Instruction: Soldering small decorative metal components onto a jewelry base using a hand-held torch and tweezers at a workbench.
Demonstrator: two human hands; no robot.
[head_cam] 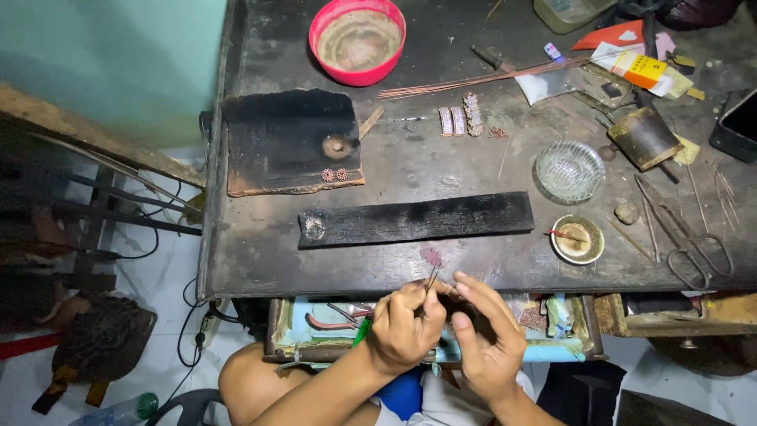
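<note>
Hands meet at the near edge of a dark, scorched desk (410, 170): the left hand (404, 327) is curled tight around thin tweezers (432, 277) that pinch a small pink-violet ornament (430, 255), while the right hand (486, 339), fingers loosely bent, touches it from the right, holding nothing visible. Beyond lie a charred strip of wood (418, 220), a red bowl (357, 39) and scissors (686, 237); below, an open drawer (315, 323).

Unclear from my remote view:
- thin metal tweezers (432, 276): tips blurred; the pinkish speck there is too small to identify.
- my left hand (404, 327): palm hidden.
- open wooden drawer (315, 327): contents partly covered.
- dark flat phone-like slab (737, 125): cut off by the right edge.
</note>
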